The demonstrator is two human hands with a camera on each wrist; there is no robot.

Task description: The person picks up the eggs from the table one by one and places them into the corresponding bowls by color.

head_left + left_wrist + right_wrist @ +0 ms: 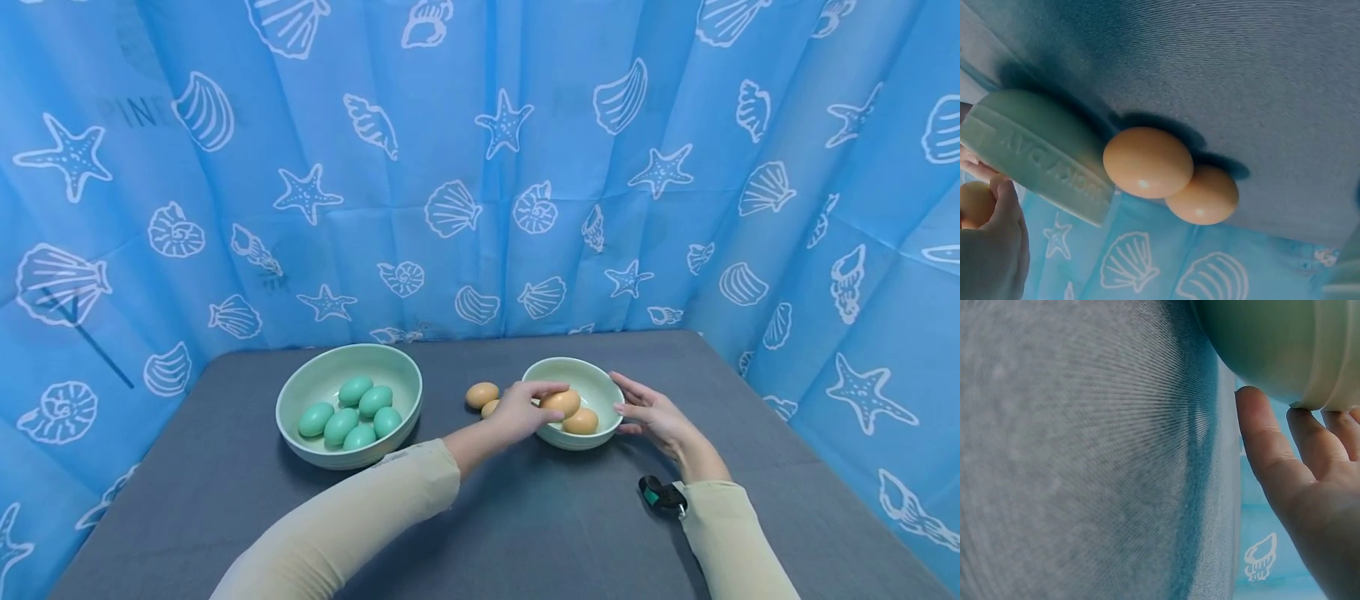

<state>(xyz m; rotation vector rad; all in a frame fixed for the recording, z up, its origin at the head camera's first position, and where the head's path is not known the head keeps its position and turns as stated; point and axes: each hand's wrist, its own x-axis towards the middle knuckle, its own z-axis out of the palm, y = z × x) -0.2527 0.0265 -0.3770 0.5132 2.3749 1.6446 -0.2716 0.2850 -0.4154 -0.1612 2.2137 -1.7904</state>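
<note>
Blue shell-print curtain (505, 183) is hanging behind the setup. Grey desk (525, 533) is carrying everything. Beige sleeves (345, 521) are covering both forearms.

Big bowl (322, 372), pale green, is sitting on the left, mouth up, holding six green eggs (341, 426).

Small bowl (596, 385), same colour, is standing upright to its right, well apart, raised lettering on its outer wall.

Right hand (660, 421): grip isn't clenched; extended fingers are touching the small bowl's right outer wall. Left hand (519, 410) is reaching in over the left rim, its grip pinching one brown egg.

Black device (660, 493) is hanging by the right cuff.

Held egg (560, 403) is staying within the small bowl's outline, left of centre; long axis is running roughly left-right, near level. Can't tell which end is blunt, or if it's touching the lower egg (581, 421). That one is lying in the bowl, long axis also roughly left-right.

Two loose eggs (1147, 162), brown, are lying on the desk just left of the small bowl.
</note>
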